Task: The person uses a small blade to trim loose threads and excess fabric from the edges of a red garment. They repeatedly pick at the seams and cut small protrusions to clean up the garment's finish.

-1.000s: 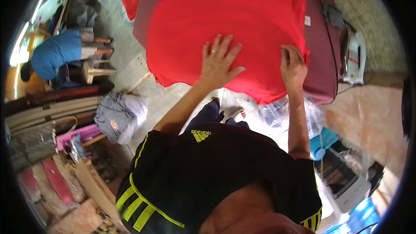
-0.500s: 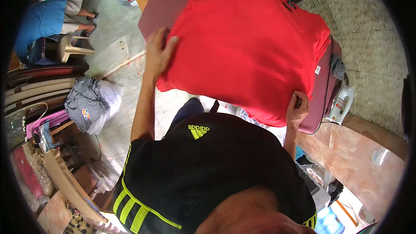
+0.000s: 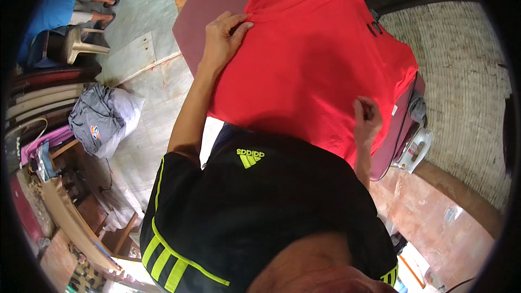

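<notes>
A red shirt (image 3: 320, 59) lies spread flat on a dark mauve padded board (image 3: 209, 5). My left hand (image 3: 222, 38) pinches the shirt's fabric at its left edge near the sleeve. My right hand (image 3: 368, 122) grips the fabric at the shirt's near right side, close to the board's edge. Both forearms reach up from my black top with yellow-green stripes (image 3: 255, 206).
A grey and white bundle of cloth (image 3: 103, 116) lies on the tiled floor at left. A seated person in blue (image 3: 51, 5) with a plastic stool (image 3: 81, 46) is at the far left. A white iron (image 3: 415, 149) stands by the board's right edge; a woven mat (image 3: 461, 76) lies beyond.
My view has swung, so the shirt sits more to the right. My left hand moved from the shirt's far left corner to its sleeve area; my right hand shifted up along the near edge.
</notes>
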`<state>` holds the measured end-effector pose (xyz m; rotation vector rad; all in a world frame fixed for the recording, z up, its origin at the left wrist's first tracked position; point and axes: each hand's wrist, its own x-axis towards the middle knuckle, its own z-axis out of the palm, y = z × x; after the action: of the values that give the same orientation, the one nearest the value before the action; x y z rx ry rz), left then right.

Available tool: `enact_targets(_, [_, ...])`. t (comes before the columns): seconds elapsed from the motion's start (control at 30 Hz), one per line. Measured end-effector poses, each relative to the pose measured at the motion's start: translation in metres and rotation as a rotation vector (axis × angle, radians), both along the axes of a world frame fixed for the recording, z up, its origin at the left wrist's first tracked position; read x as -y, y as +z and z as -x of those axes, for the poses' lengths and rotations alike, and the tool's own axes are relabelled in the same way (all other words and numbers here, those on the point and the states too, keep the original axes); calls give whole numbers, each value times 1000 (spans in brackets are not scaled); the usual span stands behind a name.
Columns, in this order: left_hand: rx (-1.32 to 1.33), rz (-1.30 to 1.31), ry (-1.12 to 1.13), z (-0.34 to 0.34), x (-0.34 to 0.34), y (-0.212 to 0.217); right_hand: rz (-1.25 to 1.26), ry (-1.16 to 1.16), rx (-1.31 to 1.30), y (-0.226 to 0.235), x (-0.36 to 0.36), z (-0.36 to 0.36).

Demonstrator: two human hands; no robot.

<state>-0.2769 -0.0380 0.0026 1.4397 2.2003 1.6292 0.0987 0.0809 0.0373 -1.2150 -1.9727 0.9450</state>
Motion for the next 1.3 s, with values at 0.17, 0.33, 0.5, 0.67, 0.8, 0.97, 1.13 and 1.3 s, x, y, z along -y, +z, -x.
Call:
enact_targets(0.17, [189, 23, 84, 20, -4, -9, -70, 515, -118, 11, -27, 138])
enact_targets(0.33, [26, -54, 205, 31, 6, -2, -42, 794, -249, 1, -35, 232])
enact_targets(0.5, [50, -80, 31, -5, 10, 18, -14, 786, -184, -14, -33, 263])
enact_targets(0.67, [-53, -54, -54, 11, -2, -5, 127, 834, 64, -4, -48, 274])
enact_targets(0.8, [-89, -24, -68, 23, -9, -17, 166, 856, 102, -5, -54, 276])
enact_targets(0.97, [18, -16, -59, 38, -10, -15, -85, 805, 134, 21, -32, 264])
enact_targets(1.13, [-32, 17, -66, 42, -16, -6, -485, 818, 265, 10, -37, 266])
enact_targets(1.3, [-168, 23, -29, 43, -15, -2, -635, 860, 355, 13, -32, 276])
